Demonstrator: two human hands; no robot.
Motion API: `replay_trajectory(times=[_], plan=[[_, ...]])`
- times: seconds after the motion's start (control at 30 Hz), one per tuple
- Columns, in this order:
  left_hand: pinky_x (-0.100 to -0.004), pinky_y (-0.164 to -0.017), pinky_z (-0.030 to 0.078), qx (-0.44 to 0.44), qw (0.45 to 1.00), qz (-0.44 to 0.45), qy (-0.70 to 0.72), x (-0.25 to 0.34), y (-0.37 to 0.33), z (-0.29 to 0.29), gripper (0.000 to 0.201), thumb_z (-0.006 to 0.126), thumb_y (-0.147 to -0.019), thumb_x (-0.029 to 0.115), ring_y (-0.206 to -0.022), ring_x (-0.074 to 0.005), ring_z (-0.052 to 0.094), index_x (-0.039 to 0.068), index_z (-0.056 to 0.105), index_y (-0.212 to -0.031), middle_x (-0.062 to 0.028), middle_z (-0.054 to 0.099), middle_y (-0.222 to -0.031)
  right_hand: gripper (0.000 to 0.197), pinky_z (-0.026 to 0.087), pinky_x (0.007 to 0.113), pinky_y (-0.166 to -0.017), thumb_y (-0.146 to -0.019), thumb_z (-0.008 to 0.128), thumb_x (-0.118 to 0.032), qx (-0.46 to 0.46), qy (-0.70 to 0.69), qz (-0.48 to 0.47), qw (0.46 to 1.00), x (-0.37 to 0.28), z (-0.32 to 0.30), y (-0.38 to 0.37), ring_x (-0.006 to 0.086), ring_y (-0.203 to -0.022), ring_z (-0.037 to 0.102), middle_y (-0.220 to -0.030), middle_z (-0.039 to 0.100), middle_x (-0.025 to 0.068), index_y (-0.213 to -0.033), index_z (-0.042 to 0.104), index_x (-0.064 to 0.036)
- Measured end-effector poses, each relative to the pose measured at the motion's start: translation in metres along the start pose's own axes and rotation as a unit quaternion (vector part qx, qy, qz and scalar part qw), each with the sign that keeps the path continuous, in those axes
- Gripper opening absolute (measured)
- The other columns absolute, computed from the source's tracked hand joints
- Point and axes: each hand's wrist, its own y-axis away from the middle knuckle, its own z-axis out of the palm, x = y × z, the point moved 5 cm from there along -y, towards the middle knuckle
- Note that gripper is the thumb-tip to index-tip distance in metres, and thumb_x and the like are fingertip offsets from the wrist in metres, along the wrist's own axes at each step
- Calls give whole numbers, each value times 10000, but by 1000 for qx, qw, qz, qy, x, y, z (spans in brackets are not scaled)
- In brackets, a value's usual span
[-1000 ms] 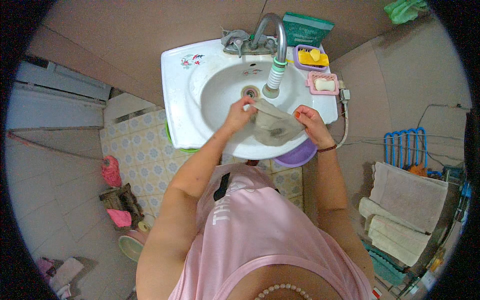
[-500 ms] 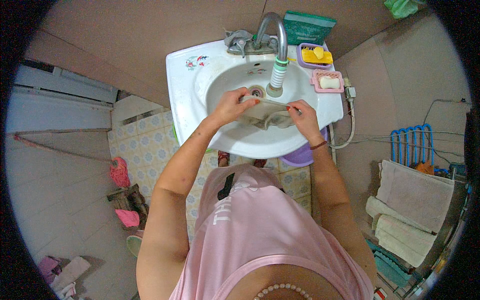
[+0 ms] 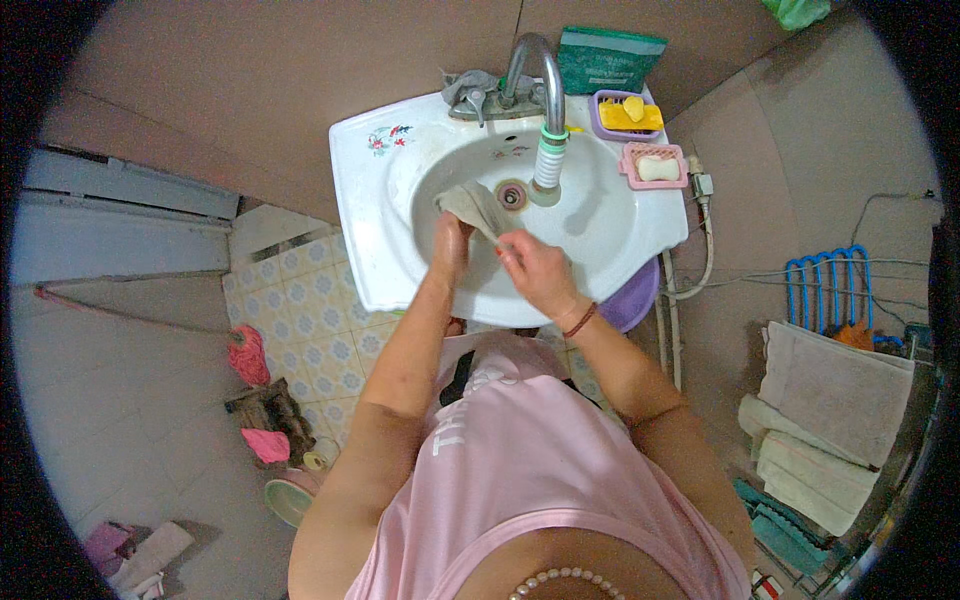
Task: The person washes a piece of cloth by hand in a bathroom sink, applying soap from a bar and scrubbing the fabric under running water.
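Observation:
A damp beige-grey cloth (image 3: 474, 207) is bunched over the left side of the white washbasin (image 3: 365, 210). My left hand (image 3: 452, 240) holds it from beneath, with the fingers mostly hidden by the fabric. At the cloth's near right end, my right hand (image 3: 541, 272) pinches a corner between thumb and fingers. Just beyond the cloth lies the round drain (image 3: 511, 195). The curved metal faucet (image 3: 553, 90) ends in a white ribbed spout (image 3: 549, 163) over the bowl; no running water shows.
At the basin's right rear sit a purple dish (image 3: 605, 130) with a yellow sponge (image 3: 630, 115) and a pink dish (image 3: 640, 180) with white soap (image 3: 657, 169). A green pouch (image 3: 610, 60) leans behind. A grey rag (image 3: 468, 88) lies by the tap. Towels (image 3: 835, 390) hang at right.
The cloth was stretched between both hands in mid-basin; now it is gathered at the left. My right hand has moved left and nearer, and the drain shows fully.

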Motion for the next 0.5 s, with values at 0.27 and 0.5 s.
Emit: replay_trajectory(times=[0.27,0.5], plan=[[-299,-680,410,-7,954,225,-199,9,0,29,266,401,-757,212,-770,-258,508,35,492,-934,-107,526,-821,111,433,323,-477,-718,534,-174,-78,80,-86,990,-42,31,1,238,-536,527,-654,519,83,-739,495,-72],[-385,-619,368,144,583,469,-647,48,18,51,135,512,-680,132,-705,-332,464,51,486,-784,-133,497,-743,115,447,299,-548,-729,509,-191,-109,69,-100,987,27,5,21,215,-652,545,-738,542,59,-760,549,-88]])
